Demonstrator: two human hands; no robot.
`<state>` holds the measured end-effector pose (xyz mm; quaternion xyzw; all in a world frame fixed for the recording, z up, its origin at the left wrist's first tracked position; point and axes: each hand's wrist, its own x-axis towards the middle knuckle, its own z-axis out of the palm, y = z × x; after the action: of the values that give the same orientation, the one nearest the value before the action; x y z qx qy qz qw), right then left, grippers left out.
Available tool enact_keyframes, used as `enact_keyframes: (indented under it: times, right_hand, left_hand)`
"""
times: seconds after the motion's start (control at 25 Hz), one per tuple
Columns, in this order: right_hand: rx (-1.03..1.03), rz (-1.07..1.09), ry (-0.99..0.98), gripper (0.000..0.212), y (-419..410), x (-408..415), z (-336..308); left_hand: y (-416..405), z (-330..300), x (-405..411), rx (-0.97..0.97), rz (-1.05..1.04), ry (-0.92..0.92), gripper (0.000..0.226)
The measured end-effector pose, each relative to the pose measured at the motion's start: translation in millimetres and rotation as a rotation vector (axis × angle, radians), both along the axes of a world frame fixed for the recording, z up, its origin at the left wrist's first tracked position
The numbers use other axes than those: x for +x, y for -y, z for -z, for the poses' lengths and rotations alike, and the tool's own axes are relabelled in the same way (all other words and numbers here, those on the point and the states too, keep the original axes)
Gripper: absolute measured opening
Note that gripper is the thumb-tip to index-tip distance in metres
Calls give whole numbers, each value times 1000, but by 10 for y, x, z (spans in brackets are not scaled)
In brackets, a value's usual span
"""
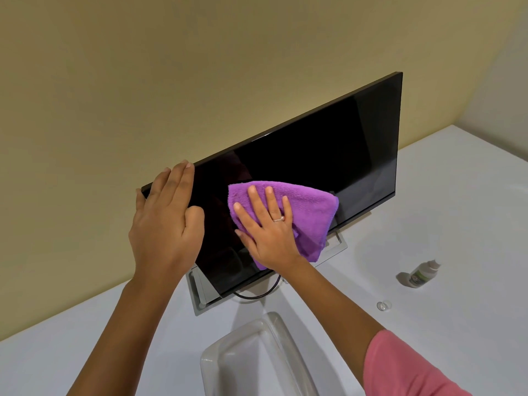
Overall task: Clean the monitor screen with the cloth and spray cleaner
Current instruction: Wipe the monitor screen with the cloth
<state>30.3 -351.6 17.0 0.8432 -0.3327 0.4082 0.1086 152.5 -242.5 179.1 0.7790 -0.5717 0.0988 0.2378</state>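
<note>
Against a plain yellow wall, the monitor point(314, 155) stands at the white tabletop's point(457, 210) back edge, right hand point(270, 227) pressing the purple cloth point(308, 207) flat with spread fingers while the left hand point(165, 215), fingers straight together, steadies its top-left corner; the spray bottle point(423, 274) rests near the right edge.

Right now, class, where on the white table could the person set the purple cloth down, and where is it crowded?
Free patches on the white table: the far right, between the monitor and the spray bottle, and the near left, bordered by the wall and the left forearm. It is crowded around the monitor stand with its cable, by the clear tray, and near the bottle cap.
</note>
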Motion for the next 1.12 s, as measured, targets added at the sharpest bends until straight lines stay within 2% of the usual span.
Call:
enact_keyframes:
  times: [0.16,0.36,0.48,0.64,0.8,0.96,1.04,1.12]
  right_hand:
    - [55,69,99,57,42,83,-227]
    - [429,302,440,55,248,-40,-409]
    - [624,411,618,55,362,-183,-290]
    - [766,449,712,57,188,-228,26]
    - [681,337,503,56,-236,-6,259]
    - [352,106,194,56,-452,313,150]
    - [263,33,175,55,-398,408,-84]
    - [269,44,253,52,-286,441,-320]
  left_hand:
    - [23,-17,8,-1,2,-12,68]
    - [18,11,15,-27,-2,-47,69]
    - [21,-1,23,-29,-2,-61,68]
    - [16,5,16,-32,6,-61,69]
    - [7,18,18,-37,4,-40,71]
    - [14,-1,27,-27,7,-39,70]
    - [15,-8,26,-19,13,-27,70]
    - [22,-13,20,-20,15,-24,71]
